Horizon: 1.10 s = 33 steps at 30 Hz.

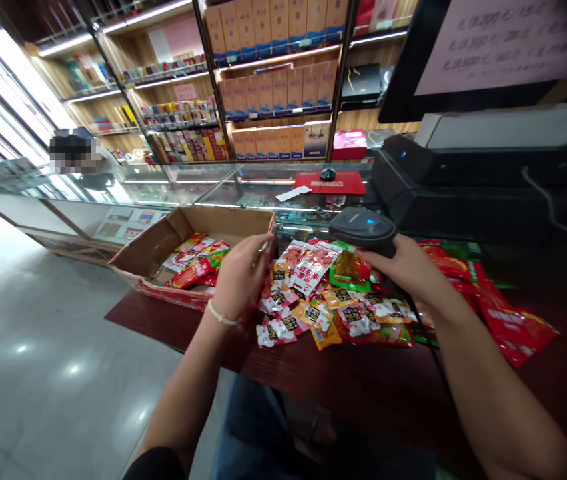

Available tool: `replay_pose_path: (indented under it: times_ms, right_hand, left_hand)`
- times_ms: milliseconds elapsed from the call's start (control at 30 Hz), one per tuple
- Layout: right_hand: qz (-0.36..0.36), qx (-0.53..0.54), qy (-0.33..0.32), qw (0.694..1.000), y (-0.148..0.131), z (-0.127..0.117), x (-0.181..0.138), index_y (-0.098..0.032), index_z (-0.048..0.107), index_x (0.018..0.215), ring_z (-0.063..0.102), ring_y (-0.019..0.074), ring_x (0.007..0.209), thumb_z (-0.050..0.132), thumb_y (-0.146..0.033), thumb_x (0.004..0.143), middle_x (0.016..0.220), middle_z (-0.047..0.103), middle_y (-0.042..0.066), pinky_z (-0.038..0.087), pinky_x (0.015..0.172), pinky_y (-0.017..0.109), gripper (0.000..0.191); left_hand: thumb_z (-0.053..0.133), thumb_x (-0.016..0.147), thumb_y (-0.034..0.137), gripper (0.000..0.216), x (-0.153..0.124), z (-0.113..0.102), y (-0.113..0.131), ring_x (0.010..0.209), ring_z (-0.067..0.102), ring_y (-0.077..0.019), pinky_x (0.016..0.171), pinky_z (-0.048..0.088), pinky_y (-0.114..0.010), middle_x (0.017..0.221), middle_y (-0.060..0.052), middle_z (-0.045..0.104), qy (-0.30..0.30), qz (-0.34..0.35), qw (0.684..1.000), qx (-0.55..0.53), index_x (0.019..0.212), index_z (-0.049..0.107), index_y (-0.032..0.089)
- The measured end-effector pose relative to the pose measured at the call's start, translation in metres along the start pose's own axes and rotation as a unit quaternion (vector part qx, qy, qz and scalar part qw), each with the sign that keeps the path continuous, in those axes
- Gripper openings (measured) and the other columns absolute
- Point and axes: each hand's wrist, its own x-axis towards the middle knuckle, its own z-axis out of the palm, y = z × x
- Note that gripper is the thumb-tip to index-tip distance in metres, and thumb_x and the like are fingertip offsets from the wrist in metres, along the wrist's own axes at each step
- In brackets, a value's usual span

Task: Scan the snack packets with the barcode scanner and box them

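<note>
My right hand [406, 267] is wrapped round the handle of a black barcode scanner [362, 228], held over a heap of small snack packets [323, 300] on a dark red counter [343, 380]. My left hand [241, 273] is closed in a pinch on a small thin item I cannot make out, at the near right corner of an open cardboard box [163, 243]. Several red snack packets [194, 263] lie in the box. A pale band sits on my left wrist.
More red packets [503, 313] spread to the right of the heap. A black till with a screen [488, 167] stands at the back right. Glass display counters [173, 187], a red mat with a mouse [328, 180] and stocked shelves [273, 87] lie behind. A person [78, 157] stands far left.
</note>
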Motion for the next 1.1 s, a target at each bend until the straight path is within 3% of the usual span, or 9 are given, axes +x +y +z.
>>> replay_pose_path:
  times_ms: [133, 267, 367, 633, 700, 833, 900, 1033, 1100]
  right_hand:
    - [0.011, -0.009, -0.019, 1.0, 0.0, -0.008, -0.002, -0.019, 0.067, 0.102, 0.057, 0.0186, 0.052, 0.068, -0.048, 0.078, 0.058, 0.062, 0.002, 0.045, 0.05, 0.03, 0.037]
    - [0.002, -0.012, -0.031, 0.999, -0.001, -0.016, -0.002, -0.02, 0.068, 0.105, 0.06, 0.0207, 0.06, 0.07, -0.044, 0.077, 0.062, 0.064, 0.003, 0.046, 0.053, 0.03, 0.037]
    - [0.018, -0.012, -0.042, 0.999, -0.001, -0.018, -0.002, -0.021, 0.067, 0.101, 0.058, 0.0185, 0.054, 0.07, -0.042, 0.076, 0.06, 0.064, 0.002, 0.044, 0.049, 0.029, 0.033]
    - [0.042, -0.002, -0.057, 0.997, -0.002, -0.019, -0.003, -0.021, 0.063, 0.091, 0.052, 0.0151, 0.041, 0.068, -0.042, 0.078, 0.049, 0.057, -0.003, 0.039, 0.041, 0.027, 0.024]
    - [0.045, 0.007, -0.051, 0.998, 0.0, -0.019, -0.002, -0.022, 0.063, 0.092, 0.053, 0.0156, 0.042, 0.068, -0.042, 0.078, 0.05, 0.058, -0.003, 0.04, 0.041, 0.028, 0.026]
    - [0.029, 0.009, -0.037, 0.999, 0.005, -0.02, -0.001, -0.022, 0.064, 0.094, 0.053, 0.016, 0.04, 0.067, -0.047, 0.078, 0.051, 0.059, -0.003, 0.04, 0.041, 0.028, 0.03]
    - [0.018, -0.014, -0.031, 0.999, 0.005, -0.021, 0.0, -0.021, 0.065, 0.096, 0.054, 0.0165, 0.042, 0.066, -0.048, 0.078, 0.053, 0.061, -0.002, 0.042, 0.043, 0.029, 0.032]
    - [-0.013, -0.057, -0.021, 0.998, 0.003, -0.023, 0.001, -0.02, 0.068, 0.1, 0.065, 0.0211, 0.062, 0.064, -0.045, 0.079, 0.074, 0.071, 0.004, 0.048, 0.057, 0.031, 0.033]
    - [-0.022, -0.07, -0.018, 0.997, 0.006, -0.022, 0.003, -0.02, 0.069, 0.1, 0.068, 0.0241, 0.077, 0.064, -0.045, 0.079, 0.088, 0.074, 0.006, 0.05, 0.065, 0.032, 0.032]
  left_hand:
    - [0.051, 0.092, 0.021, 0.028, -0.017, 0.041, 0.022, 0.105, 0.062, -0.0231, 0.095, 0.047, -0.037, 0.112, -0.008, 0.067, -0.116, 0.048, 0.99, -0.064, 0.117, 0.063, 0.025]
    - [0.063, 0.085, 0.023, 0.029, -0.042, 0.079, 0.01, 0.102, 0.06, -0.0239, 0.091, 0.047, -0.035, 0.107, -0.008, 0.065, -0.289, 0.096, 0.95, -0.063, 0.114, 0.063, 0.023]
    - [0.07, 0.079, 0.027, 0.044, -0.055, 0.097, 0.001, 0.106, 0.057, -0.026, 0.092, 0.045, -0.036, 0.114, -0.01, 0.062, -0.347, 0.13, 0.928, -0.035, 0.121, 0.059, 0.022]
    - [0.054, 0.09, 0.024, 0.022, -0.051, 0.104, 0.012, 0.097, 0.062, -0.0223, 0.087, 0.046, -0.031, 0.1, -0.008, 0.068, -0.347, 0.103, 0.932, 0.02, 0.108, 0.067, 0.022]
    - [0.048, 0.093, 0.025, 0.021, -0.04, 0.102, 0.016, 0.086, 0.062, -0.0198, 0.08, 0.046, -0.029, 0.089, -0.007, 0.068, -0.297, 0.048, 0.954, -0.002, 0.096, 0.068, 0.02]
    - [0.049, 0.094, 0.032, 0.029, -0.008, 0.114, 0.017, 0.078, 0.059, -0.0164, 0.076, 0.045, -0.026, 0.076, -0.004, 0.064, -0.094, -0.07, 0.977, -0.176, 0.073, 0.063, 0.017]
    - [0.056, 0.09, 0.036, 0.029, 0.008, 0.128, 0.015, 0.072, 0.058, -0.0145, 0.069, 0.045, -0.024, 0.07, -0.002, 0.061, -0.034, -0.172, 0.925, -0.336, 0.069, 0.061, 0.016]
    - [0.071, 0.078, 0.033, 0.021, 0.02, 0.157, 0.006, 0.059, 0.058, -0.0094, 0.055, 0.045, -0.019, 0.07, 0.001, 0.062, 0.006, -0.369, 0.699, -0.613, 0.086, 0.062, 0.016]
    - [0.075, 0.074, 0.025, 0.024, 0.016, 0.168, 0.002, 0.061, 0.061, -0.0086, 0.058, 0.048, -0.018, 0.075, 0.0, 0.065, 0.032, -0.398, 0.623, -0.672, 0.089, 0.059, 0.016]
